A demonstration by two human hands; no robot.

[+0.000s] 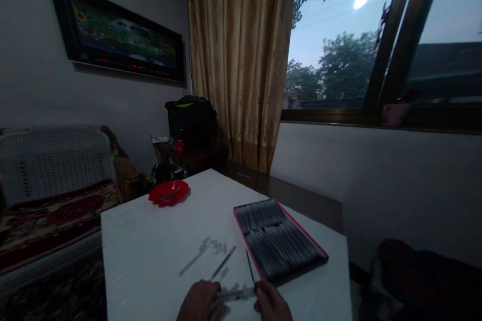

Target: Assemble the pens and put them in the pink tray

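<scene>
At the near edge of a white table (150,246), my left hand (201,302) closes its fingers on one end of a slim translucent grey stick (238,294). My right hand (271,302) pinches the other end, so the stick lies level between both hands. Blur hides its exact kind. Just beyond it are small grey pieces (217,247), a longer grey strip (193,262) and a thin dark stick (223,262). Another thin black stick (250,265) lies beside a flat black tray with red edges (324,259), which holds rows of many slim grey sticks (282,243).
A red scalloped dish (168,193) with something thin in it stands at the table's far left corner. Behind are a dark cabinet (196,155) and a gold curtain (241,60). A wicker seat (56,160) is at left; a dark cloth-like heap (422,276) is at right.
</scene>
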